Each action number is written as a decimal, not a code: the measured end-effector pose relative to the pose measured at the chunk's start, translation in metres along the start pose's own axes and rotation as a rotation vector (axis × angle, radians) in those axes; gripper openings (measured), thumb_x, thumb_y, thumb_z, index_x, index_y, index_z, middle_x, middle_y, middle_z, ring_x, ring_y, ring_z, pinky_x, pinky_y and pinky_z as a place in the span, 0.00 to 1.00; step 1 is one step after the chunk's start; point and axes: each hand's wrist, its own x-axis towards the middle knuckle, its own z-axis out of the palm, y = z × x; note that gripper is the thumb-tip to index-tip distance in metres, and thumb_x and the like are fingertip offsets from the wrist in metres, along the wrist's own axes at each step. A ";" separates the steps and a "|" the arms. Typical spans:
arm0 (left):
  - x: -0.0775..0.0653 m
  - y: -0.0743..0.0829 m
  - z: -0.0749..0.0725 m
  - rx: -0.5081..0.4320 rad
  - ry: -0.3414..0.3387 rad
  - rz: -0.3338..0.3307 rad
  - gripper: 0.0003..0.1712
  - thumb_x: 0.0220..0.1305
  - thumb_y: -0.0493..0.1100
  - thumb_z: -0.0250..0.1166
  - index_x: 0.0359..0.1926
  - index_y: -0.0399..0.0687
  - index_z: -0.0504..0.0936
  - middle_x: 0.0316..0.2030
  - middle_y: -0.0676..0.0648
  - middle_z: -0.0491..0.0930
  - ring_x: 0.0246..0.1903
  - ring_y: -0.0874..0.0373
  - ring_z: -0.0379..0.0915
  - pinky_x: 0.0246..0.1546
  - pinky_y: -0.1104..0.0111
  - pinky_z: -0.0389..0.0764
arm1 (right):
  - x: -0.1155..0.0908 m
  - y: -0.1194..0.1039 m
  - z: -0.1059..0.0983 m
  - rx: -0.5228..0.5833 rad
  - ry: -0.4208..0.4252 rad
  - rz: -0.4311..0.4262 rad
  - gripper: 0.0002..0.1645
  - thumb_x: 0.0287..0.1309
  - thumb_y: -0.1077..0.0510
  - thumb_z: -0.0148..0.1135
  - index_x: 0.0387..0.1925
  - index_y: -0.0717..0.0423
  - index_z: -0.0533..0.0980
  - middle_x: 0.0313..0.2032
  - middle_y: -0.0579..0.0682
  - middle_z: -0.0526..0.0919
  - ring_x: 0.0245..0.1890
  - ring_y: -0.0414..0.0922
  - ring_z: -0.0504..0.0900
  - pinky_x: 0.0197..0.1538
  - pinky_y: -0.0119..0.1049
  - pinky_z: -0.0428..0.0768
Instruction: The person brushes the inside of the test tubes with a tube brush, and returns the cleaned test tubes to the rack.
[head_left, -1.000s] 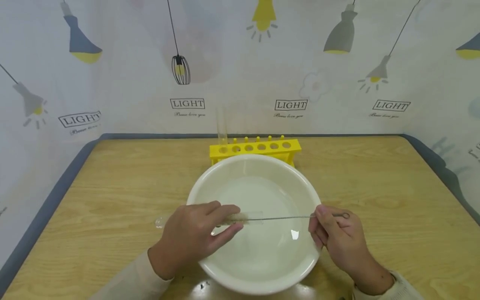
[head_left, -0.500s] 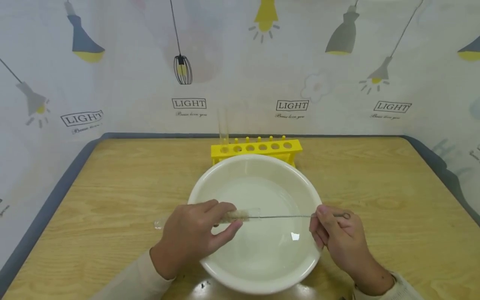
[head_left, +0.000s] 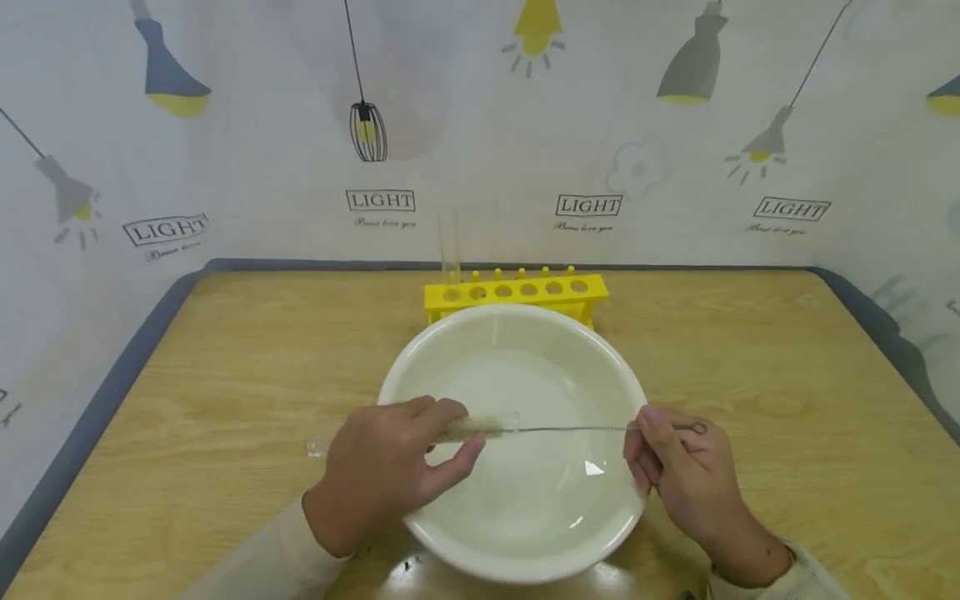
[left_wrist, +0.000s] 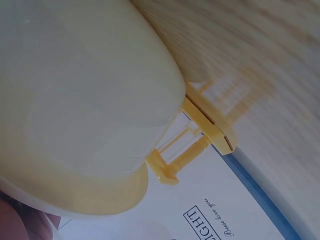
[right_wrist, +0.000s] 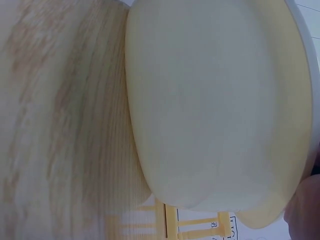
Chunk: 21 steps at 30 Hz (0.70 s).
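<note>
Over the white basin (head_left: 517,500), my left hand (head_left: 390,462) grips a clear glass test tube (head_left: 512,422) lying nearly level. Its rounded closed end (head_left: 316,446) pokes out left of the hand, and its mouth points right. A test tube brush (head_left: 573,428) reaches into it, the pale bristles (head_left: 476,428) inside near the mouth. At the basin's right rim, my right hand (head_left: 686,467) pinches the brush's twisted wire between thumb and fingers. The brush's small end loop (head_left: 700,427) sticks out past that hand. My left fingers and palm cover the tube's middle.
A yellow test tube rack (head_left: 517,290) stands right behind the basin. One clear test tube (head_left: 450,254) is upright in its leftmost hole. The wooden table (head_left: 255,358) ends at a printed curtain (head_left: 480,167) behind.
My left hand and the test tube have shifted slightly left, so the bristles sit closer to the tube's mouth. My right hand keeps its pinch on the brush. The head view has tilted slightly.
</note>
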 end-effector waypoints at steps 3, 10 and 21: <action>0.001 0.000 0.000 0.007 -0.002 -0.002 0.25 0.73 0.62 0.48 0.34 0.52 0.82 0.20 0.59 0.80 0.13 0.69 0.63 0.12 0.75 0.64 | 0.001 0.000 -0.001 0.026 -0.009 -0.002 0.26 0.69 0.80 0.34 0.19 0.68 0.72 0.11 0.51 0.63 0.11 0.40 0.64 0.13 0.28 0.63; 0.001 0.001 -0.002 0.052 0.012 0.010 0.26 0.73 0.62 0.45 0.31 0.52 0.80 0.17 0.59 0.77 0.11 0.67 0.61 0.10 0.74 0.62 | 0.000 0.000 0.000 0.023 -0.008 -0.003 0.26 0.69 0.79 0.35 0.19 0.67 0.72 0.11 0.51 0.63 0.11 0.40 0.65 0.13 0.28 0.63; 0.001 0.001 -0.001 0.064 0.036 0.015 0.25 0.72 0.62 0.47 0.31 0.52 0.80 0.17 0.59 0.76 0.11 0.67 0.61 0.10 0.75 0.61 | 0.000 0.000 0.002 0.044 -0.010 -0.023 0.26 0.68 0.81 0.34 0.19 0.68 0.72 0.12 0.50 0.63 0.11 0.39 0.64 0.13 0.28 0.63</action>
